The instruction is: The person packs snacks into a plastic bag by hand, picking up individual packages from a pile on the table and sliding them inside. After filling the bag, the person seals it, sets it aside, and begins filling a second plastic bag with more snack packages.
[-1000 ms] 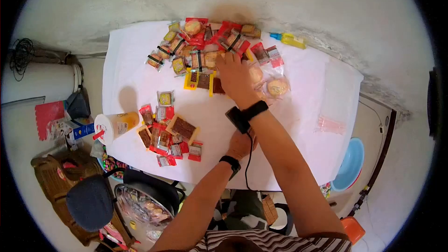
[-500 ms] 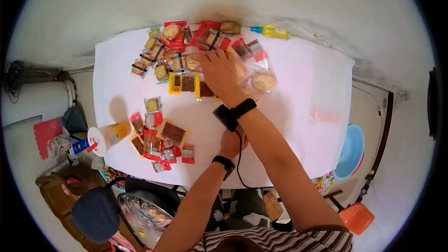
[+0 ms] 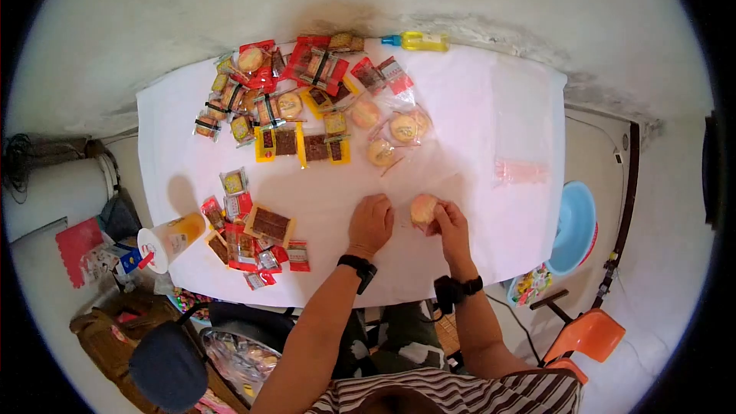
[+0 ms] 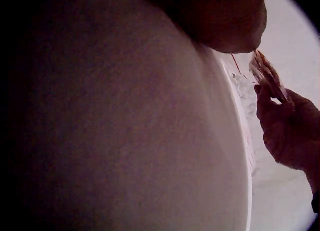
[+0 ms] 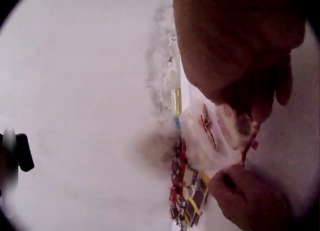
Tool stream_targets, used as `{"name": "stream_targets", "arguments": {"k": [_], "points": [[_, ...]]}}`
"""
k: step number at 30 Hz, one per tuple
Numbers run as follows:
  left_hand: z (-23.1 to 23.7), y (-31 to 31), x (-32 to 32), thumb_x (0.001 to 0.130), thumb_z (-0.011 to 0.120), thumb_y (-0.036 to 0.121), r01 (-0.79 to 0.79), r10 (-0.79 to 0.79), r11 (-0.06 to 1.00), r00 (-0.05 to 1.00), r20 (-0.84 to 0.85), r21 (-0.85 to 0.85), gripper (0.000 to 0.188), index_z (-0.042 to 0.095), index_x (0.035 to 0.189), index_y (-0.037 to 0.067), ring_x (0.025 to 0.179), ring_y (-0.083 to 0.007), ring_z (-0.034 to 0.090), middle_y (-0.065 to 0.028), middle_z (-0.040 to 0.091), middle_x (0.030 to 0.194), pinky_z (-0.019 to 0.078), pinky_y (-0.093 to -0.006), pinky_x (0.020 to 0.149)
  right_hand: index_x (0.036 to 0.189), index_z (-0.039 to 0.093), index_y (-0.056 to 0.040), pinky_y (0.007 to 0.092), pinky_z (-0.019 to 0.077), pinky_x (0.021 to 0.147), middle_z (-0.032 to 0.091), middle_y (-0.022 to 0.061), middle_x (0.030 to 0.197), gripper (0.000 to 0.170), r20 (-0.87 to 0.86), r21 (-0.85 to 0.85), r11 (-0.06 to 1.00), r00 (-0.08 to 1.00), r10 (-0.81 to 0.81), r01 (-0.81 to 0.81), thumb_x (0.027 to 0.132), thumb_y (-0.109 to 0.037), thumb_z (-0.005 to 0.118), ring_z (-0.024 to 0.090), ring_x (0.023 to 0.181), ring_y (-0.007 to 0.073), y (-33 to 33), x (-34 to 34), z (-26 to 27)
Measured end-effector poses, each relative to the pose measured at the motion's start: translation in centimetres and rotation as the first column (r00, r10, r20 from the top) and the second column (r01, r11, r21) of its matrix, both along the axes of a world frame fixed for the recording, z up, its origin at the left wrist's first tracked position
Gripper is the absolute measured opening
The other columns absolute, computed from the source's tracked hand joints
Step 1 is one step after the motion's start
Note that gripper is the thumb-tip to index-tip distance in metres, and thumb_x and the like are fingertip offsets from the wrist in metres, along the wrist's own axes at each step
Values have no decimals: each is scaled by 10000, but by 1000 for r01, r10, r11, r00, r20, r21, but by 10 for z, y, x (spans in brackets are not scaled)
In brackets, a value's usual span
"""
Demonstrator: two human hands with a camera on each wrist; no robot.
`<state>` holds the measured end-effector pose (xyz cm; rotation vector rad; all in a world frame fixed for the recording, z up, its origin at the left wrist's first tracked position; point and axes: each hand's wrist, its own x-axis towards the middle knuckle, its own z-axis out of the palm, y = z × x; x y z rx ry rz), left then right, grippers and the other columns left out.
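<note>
In the head view my right hand [image 3: 454, 234] pinches a round wrapped biscuit [image 3: 423, 211] by its edge, above the white table. To its left, my left hand [image 3: 372, 224] rests on the cloth, fingers loosely curled, with nothing seen in it. The left wrist view shows the right hand [image 4: 287, 128] holding the biscuit [image 4: 269, 75] edge-on. Other round biscuits [image 3: 404, 128] in clear wrappers lie further back. Beside them are yellow-edged brown bars [image 3: 315, 147] and a spread of red and clear packets [image 3: 250, 60].
Nearer the left edge lie a smaller group of packets [image 3: 270, 225] and a tipped drink cup [image 3: 175, 240]. A yellow bottle [image 3: 423, 41] lies at the back edge. Flat clear bags [image 3: 521, 171] are on the right; a blue basin [image 3: 573, 228] stands beyond the table.
My right hand has moved from the back packets to the near part of the table, with a round biscuit now in its fingers. The whole head view has shifted leftward across the table.
</note>
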<state>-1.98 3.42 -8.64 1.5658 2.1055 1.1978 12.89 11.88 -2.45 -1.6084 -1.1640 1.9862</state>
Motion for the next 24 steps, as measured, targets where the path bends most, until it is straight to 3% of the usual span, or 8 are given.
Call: {"name": "stream_targets", "arguments": {"k": [4, 6, 10, 12, 16, 18, 22, 24], "points": [[-1, 1, 0, 758, 593, 35, 2, -3, 1000, 1000, 22, 21, 230, 465, 948, 55, 831, -326, 531, -126, 542, 965, 447, -396, 724, 1037, 563, -46, 233, 472, 582, 596, 25, 798, 207, -7, 155, 970, 982, -188, 187, 922, -195, 477, 565, 643, 92, 24, -29, -32], [2, 2, -1, 759, 594, 32, 6, -6, 999, 1000, 13, 32, 224, 466, 941, 55, 828, -326, 530, -127, 542, 966, 448, -397, 717, 1034, 560, -50, 252, 496, 602, 604, 30, 821, 185, -174, 42, 973, 960, -218, 228, 912, -176, 501, 591, 672, 114, 29, -45, -36], [1, 2, 1, 766, 596, 39, -17, 17, 1000, 1000, 0, 12, 208, 469, 930, 58, 828, -327, 530, -128, 543, 963, 449, -396, 711, 1005, 565, -35, 281, 516, 612, 616, 47, 825, 170, -212, -106, 959, 937, -279, 262, 897, -160, 527, 608, 668, 130, 32, -68, -30], [0, 1, 2, 759, 600, 31, -9, 9, 1000, 1000, 5, 14, 214, 478, 934, 47, 834, -334, 533, -139, 548, 959, 455, -403, 724, 1069, 549, -50, 290, 521, 674, 609, 64, 940, 190, -449, -315, 909, 800, -397, 274, 893, -116, 516, 622, 755, 157, 30, -66, -48], [3, 1, -1, 752, 604, 48, 2, -2, 1000, 1000, -4, 28, 198, 511, 926, 62, 825, -323, 530, -120, 543, 954, 450, -392, 712, 1183, 475, -69, 337, 492, 798, 546, 103, 1165, 290, -517, -429, 837, 667, -536, 339, 896, -103, 502, 566, 1032, 218, 33, -85, -43], [4, 0, -1, 748, 604, 45, -6, 7, 1000, 1000, -5, 26, 195, 518, 922, 60, 824, -323, 530, -119, 542, 953, 450, -394, 711, 1361, 309, -58, 407, 318, 1002, 330, 106, 1413, 474, -683, -350, 910, 604, -412, 224, 939, -236, 430, 318, 1296, 242, 36, -96, -18], [5, 2, 0, 743, 601, 35, -14, 16, 998, 1000, -21, 54, 202, 517, 926, 52, 821, -321, 530, -121, 541, 949, 452, -395, 703, 1422, 173, -66, 435, 213, 1057, 193, 102, 1483, 566, -770, -426, 890, 449, -452, 166, 950, -339, 327, 173, 1365, 258, 40, -105, -6], [6, 1, -1, 743, 600, 34, -15, 15, 999, 1000, -4, 44, 206, 515, 930, 49, 820, -320, 530, -121, 540, 947, 452, -394, 700, 1409, 190, -70, 473, 203, 1067, 230, 126, 1466, 573, -840, -494, 862, 197, -506, 111, 935, -380, 280, 209, 1353, 262, 46, -109, -4]]}}
